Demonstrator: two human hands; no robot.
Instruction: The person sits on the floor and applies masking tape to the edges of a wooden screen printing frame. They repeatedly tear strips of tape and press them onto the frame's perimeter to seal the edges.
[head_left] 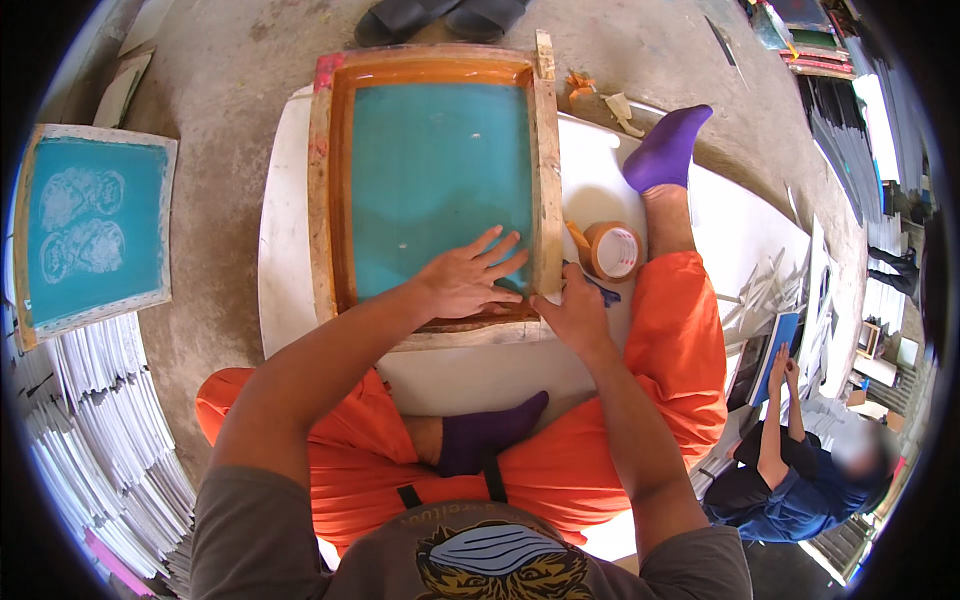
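A screen printing frame with a teal mesh lies before me on a white board. Brown tape lines its inner edges. My left hand lies over the near right inner corner, its fingers spread across the mesh and the taped edge. At the same corner, from outside, my right hand has its thumb on the wood and its index finger along the frame's right side. Its other fingers are partly hidden. A small blue tool shows just past that hand; whether it is held is unclear. Right of the frame stands a brown tape roll.
My purple-socked foot rests on the white board, close to the tape. Another teal screen leans at the left above stacked sheets. Black slippers lie beyond the frame. A person at the right handles a blue panel.
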